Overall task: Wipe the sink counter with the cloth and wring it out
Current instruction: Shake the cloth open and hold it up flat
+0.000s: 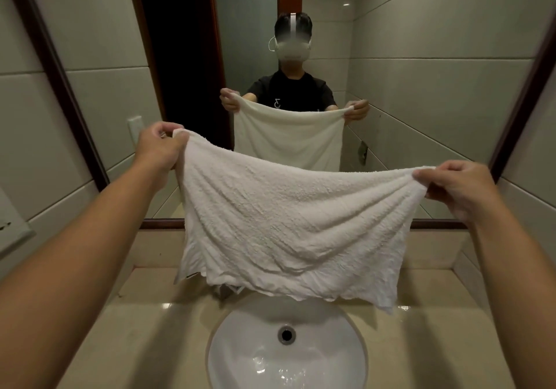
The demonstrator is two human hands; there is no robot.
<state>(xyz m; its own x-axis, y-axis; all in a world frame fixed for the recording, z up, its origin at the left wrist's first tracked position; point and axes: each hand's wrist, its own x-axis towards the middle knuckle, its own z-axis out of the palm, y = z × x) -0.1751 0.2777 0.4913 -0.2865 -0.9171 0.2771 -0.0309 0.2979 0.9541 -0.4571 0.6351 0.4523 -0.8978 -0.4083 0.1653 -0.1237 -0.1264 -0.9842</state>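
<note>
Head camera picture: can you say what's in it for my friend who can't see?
Two hands, left and right, pinch the top corners of a white cloth, stretched above a white sink before a mirror.

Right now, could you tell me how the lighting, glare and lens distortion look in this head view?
Head view: dim, warm light; ceiling lamps show as small bright spots on the glossy tiles; wet glare in the sink; wide-angle lens bows the mirror frame and stretches both forearms at the edges; the cloth, pinched by the left hand and right hand, is sharp; the mirrored face is blurred.
</note>
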